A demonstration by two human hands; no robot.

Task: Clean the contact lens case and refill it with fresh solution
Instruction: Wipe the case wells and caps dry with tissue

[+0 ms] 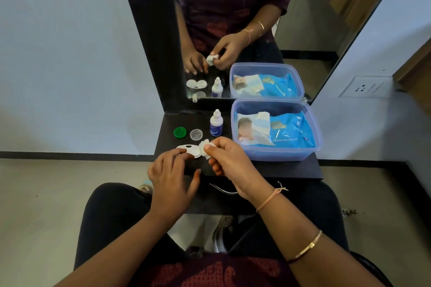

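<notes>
The white contact lens case lies on the black shelf, with its caps off. My left hand steadies the case's left well with thumb and forefinger. My right hand pinches a crumpled white tissue and presses it into the case's right well. A green cap and a clear cap rest just behind the case. The small white solution bottle with a blue label stands upright behind them, capped.
A translucent blue-tinted tub holding a blue pack of wet wipes sits at the shelf's right. Metal tweezers lie near the shelf's front edge. A mirror rises behind the shelf. A wall socket is at right.
</notes>
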